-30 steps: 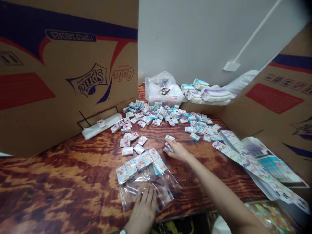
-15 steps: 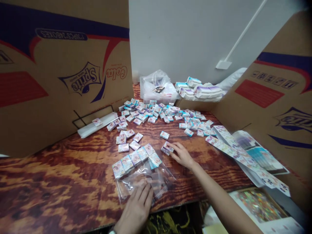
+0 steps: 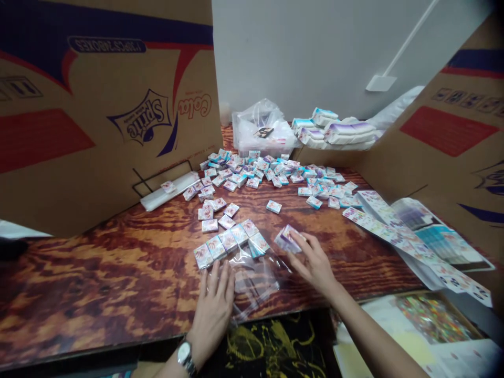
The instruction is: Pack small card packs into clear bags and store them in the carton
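My left hand (image 3: 214,299) lies flat with its fingers stretched out over a clear plastic bag (image 3: 255,281). Its fingertips reach the near edge of a row of small printed boxes (image 3: 216,247), which sits at the bag's far end. At the row's right end, another small box (image 3: 258,244) lies under the clear film. To the right of the bag, my right hand (image 3: 315,262) is closed, thumb and fingers on a couple of small purple-and-white boxes (image 3: 286,237). A single box (image 3: 273,206) lies just beyond them on the wooden table (image 3: 129,283).
A heap of small boxes (image 3: 255,170) spreads across the back. Large cartons stand left (image 3: 118,131) and right (image 3: 437,126). Printed sheets (image 3: 409,247) lie on the right, above an open box of colourful pieces (image 3: 431,317). Flat plastic bags (image 3: 171,191) rest by the left carton.
My left hand has moved up across the bag to the row of boxes. My right hand, holding the small boxes, has come slightly nearer. The camera view has shifted a little.
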A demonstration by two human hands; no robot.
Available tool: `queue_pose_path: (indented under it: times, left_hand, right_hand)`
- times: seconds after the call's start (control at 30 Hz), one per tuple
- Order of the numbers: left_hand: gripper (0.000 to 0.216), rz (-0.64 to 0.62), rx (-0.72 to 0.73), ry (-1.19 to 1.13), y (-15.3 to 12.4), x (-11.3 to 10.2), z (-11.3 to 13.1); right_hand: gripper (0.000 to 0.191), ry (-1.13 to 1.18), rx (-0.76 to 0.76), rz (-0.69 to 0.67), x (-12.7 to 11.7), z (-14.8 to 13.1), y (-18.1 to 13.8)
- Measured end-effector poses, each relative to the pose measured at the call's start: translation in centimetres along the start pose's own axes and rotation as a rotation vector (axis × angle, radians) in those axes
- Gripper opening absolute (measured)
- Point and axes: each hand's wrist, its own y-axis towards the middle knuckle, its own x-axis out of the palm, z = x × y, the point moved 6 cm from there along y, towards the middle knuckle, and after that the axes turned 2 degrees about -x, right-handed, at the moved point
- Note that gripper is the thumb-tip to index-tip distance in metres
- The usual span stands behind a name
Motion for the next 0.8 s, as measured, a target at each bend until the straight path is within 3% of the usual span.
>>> queue_pose_path:
  times: [0.1,0.2,0.3,0.4,0.53,0.7,0.8]
  left_hand:
    - [0.052,-0.008,0.006,0.015,0.4,-0.6,-0.1]
    - [0.053,-0.003,0.002,0.002,0.6,-1.1,-0.3]
    - [0.054,0.009,-0.018,-0.046,0.5,-1.3,-0.5]
    - [0.046,0.053,0.020,-0.153,0.3,-1.4,-0.4]
    - [0.023,0.069,0.046,-0.191,0.2,-0.8,-0.4]
    - [0.039,0.017,0.019,-0.041,0.7,0.3,-0.6]
    - [0.047,0.017,-0.008,0.006,0.9,-0.1,-0.8]
  right_hand:
    - [0.055,0.077,-0.110,-0.151,0.0,-5.6,-3.3]
    - [0.054,0.101,-0.132,-0.276,3.5,-8.7,-5.2]
    - [0.052,-0.011,-0.066,-0.250,7.1,-8.7,-4.6]
    - [0.050,-0.120,-0.035,-0.200,9.0,-8.1,-3.0]
    - [0.045,-0.188,-0.034,-0.146,9.3,-8.0,-2.1]
    - [0.047,-0.146,-0.115,-0.115,8.9,-8.5,-3.5]
    - [0.049,-0.135,-0.158,-0.115,8.5,-8.7,-4.8]
